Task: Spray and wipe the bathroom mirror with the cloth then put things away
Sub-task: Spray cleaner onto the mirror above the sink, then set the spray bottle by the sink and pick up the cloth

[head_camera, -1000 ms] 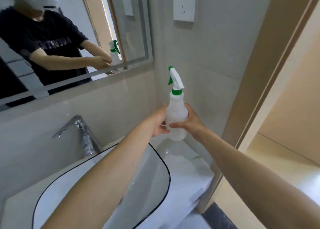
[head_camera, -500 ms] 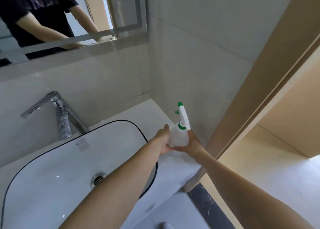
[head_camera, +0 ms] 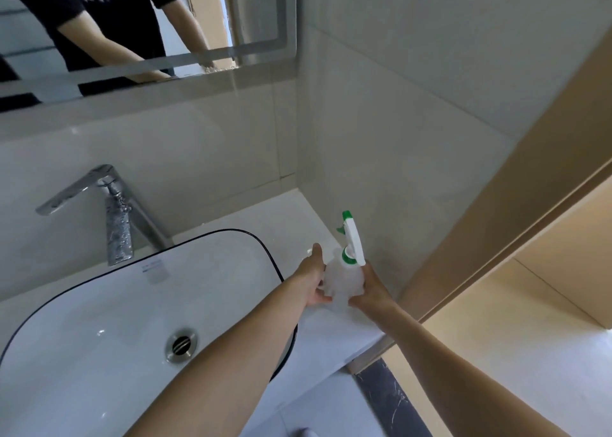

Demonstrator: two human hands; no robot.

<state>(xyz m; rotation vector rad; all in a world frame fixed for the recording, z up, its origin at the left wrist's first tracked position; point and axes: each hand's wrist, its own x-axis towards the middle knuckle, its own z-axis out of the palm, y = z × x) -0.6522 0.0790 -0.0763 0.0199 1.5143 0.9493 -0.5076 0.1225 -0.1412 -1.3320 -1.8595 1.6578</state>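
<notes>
Fingers: your fingers (head_camera: pixel 320 283) on the left side were wrapped round the lower body of the translucent white plastic spray bottle with the green-and-white trigger head (head_camera: pixel 342 276), thumb pointing up along its side; on the right, your fingers were curled round the opposite flank.
Left hand: your left hand (head_camera: pixel 313 279) grasped the bottle from the basin side, forearm stretched across the front corner of the basin.
Right hand: your right hand (head_camera: pixel 372 291) grasped the bottle from the wall side, wrist bent slightly inward.
Spray bottle: it stood upright between both your palms, over the far right part of the white stone countertop (head_camera: pixel 284 224), close to the tiled side wall (head_camera: pixel 397 138); you could not tell whether its base touched the counter, since your hands hid it. The nozzle tip was green and pointed up and away from you.
Basin: the white oval ceramic basin with a thin black rim (head_camera: pixel 99 320) sat to the left of the bottle, with a round metal drain (head_camera: pixel 181 344) near its middle.
Tap: the tall chrome single-lever tap (head_camera: pixel 112 214) rose behind the basin, well apart from your hands.
Mirror: the frameless wall mirror with a frosted border strip (head_camera: pixel 149 22) hung above the tap and reflected your dark short-sleeved shirt and both forearms reaching down.
Doorway: the beige door frame (head_camera: pixel 496 221) ran diagonally just right of the counter, with pale floor beyond it.
</notes>
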